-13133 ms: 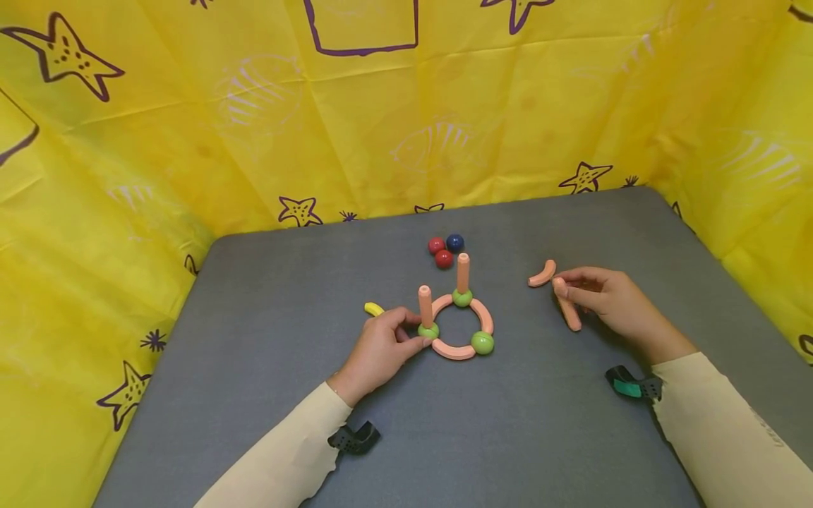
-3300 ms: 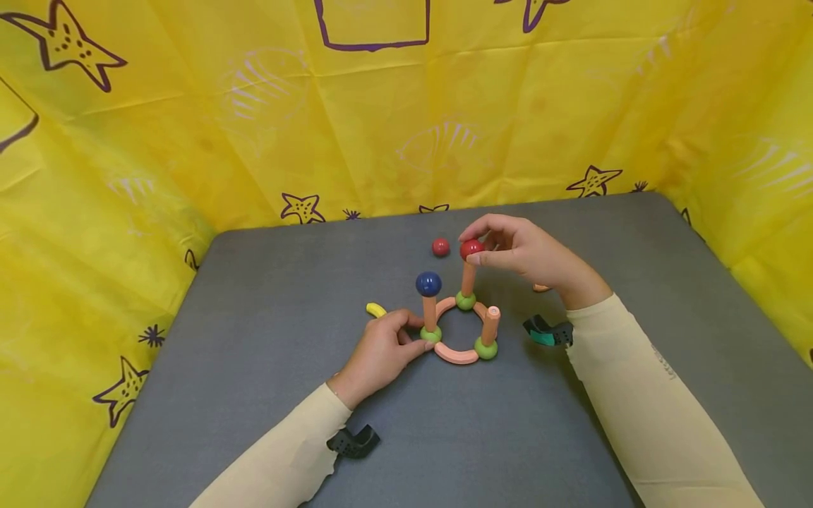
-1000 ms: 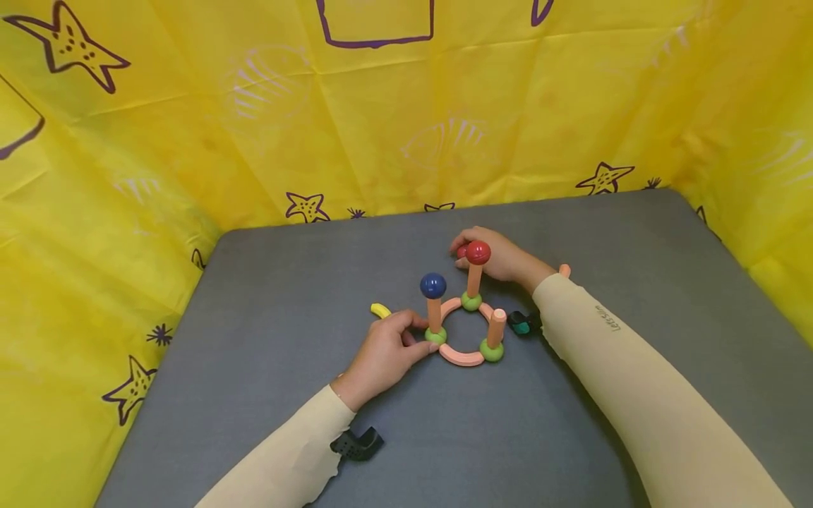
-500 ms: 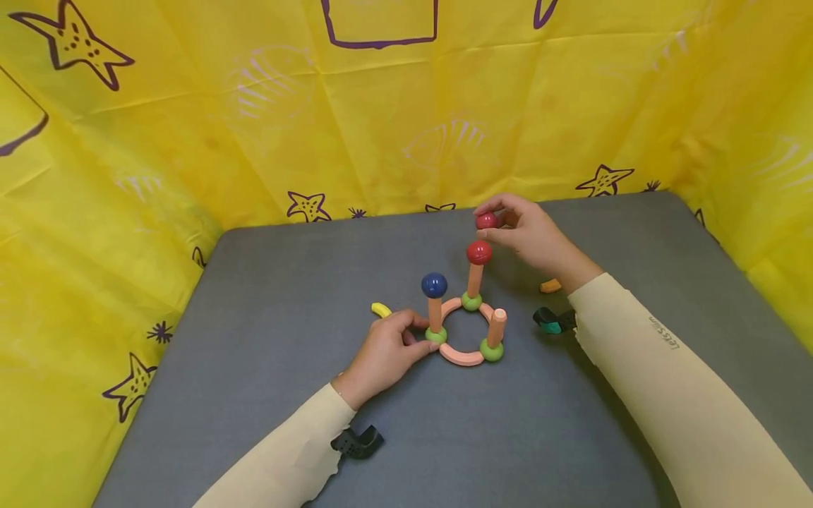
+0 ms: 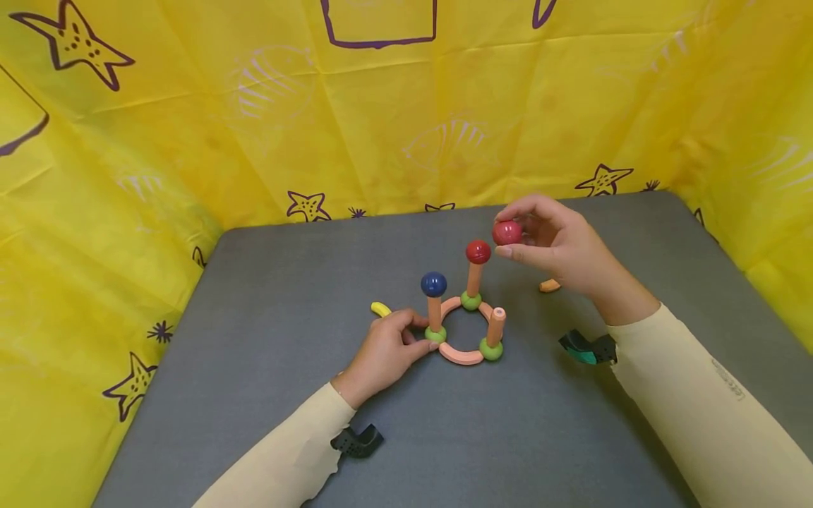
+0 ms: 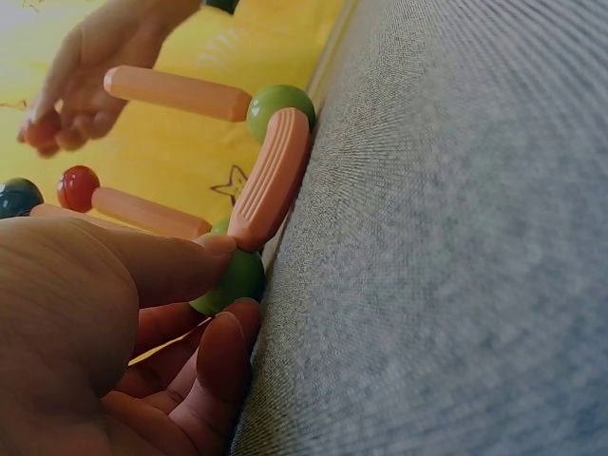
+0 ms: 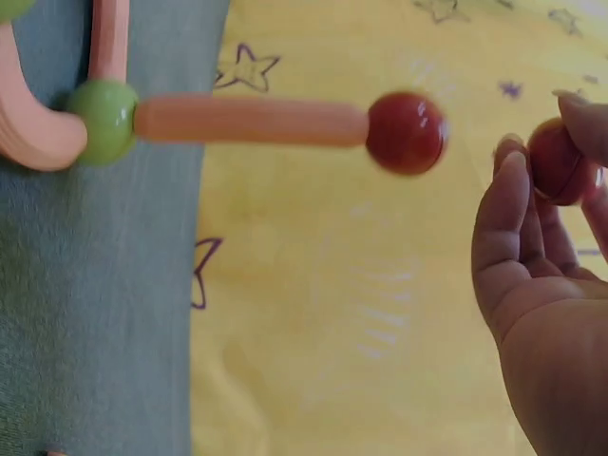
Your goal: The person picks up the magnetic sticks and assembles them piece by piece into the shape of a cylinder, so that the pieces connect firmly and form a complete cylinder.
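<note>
A ring of curved salmon sticks (image 5: 461, 356) and green balls (image 5: 491, 351) lies on the table, with three salmon sticks upright on it. A blue ball (image 5: 434, 284) tops the left post and a red ball (image 5: 478, 252) the back one. The right post (image 5: 497, 329) has a bare top. My left hand (image 5: 384, 356) pinches the left green ball (image 6: 239, 283) at the base between thumb and fingers. In the air right of the back post, my right hand (image 5: 568, 247) holds another red ball (image 5: 507, 233) by its fingertips, apart from the structure.
A yellow curved piece (image 5: 380, 309) lies behind my left hand, partly hidden by it. Beyond the ring to the right lies an orange curved piece (image 5: 550, 285), below my right hand. A yellow patterned cloth (image 5: 356, 127) encloses the grey table (image 5: 286, 282) behind and at the sides.
The right post, the blue ball and the back red ball have been added. My right hand has lifted the last red ball off the table and moved it right and nearer. My left hand stays put.
</note>
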### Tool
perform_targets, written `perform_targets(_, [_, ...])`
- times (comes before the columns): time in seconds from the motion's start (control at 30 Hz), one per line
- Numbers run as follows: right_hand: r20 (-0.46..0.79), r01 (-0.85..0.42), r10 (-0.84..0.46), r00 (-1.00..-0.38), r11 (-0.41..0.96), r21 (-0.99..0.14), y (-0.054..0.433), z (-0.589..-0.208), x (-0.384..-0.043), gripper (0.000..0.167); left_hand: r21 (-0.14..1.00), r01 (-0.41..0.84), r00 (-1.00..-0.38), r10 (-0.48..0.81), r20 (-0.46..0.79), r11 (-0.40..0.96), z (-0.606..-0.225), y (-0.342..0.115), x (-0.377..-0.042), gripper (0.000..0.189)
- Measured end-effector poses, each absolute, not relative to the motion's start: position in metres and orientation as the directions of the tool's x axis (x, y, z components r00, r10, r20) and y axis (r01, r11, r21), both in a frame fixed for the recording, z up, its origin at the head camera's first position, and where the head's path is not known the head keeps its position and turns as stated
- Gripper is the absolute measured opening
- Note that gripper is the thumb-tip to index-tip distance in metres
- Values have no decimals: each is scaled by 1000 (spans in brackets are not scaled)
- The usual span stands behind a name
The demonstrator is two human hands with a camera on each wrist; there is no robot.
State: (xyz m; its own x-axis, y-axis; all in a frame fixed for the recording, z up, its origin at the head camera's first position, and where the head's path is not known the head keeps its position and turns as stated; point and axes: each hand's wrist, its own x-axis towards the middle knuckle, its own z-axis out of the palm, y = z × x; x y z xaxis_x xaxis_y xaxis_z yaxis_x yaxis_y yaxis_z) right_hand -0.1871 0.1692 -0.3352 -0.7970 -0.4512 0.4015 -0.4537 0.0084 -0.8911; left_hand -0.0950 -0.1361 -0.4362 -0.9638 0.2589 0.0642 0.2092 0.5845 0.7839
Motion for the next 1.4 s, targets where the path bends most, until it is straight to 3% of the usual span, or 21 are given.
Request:
perform_targets(0.33, [444,-581,-645,-622,0,-814,170,-346,-158,48,787,214,-961,270,63,578,-437,-137,-96,27])
perform_targets(0.53, [421,-601,-706,-569,8,-799,173,-350,-150,47,787,216,-961,271,64,578,-438,-138,-96,28])
perform_targets(0.87, [359,-606,-735,-575,88,-790,175,-359,-149,47,787,209,-961,271,55,581,-436,-138,-95,28])
perform_targets(1.17, [378,-613,-730,-569,70,-787,176,-362,-149,50,786,217,-961,270,65,580,-437,-138,-96,27])
perform_targets(1.4, [328,-550,-670,-666,144,-823,190,-363,-150,48,785,199,-963,265,46,586,-436,-137,-96,27])
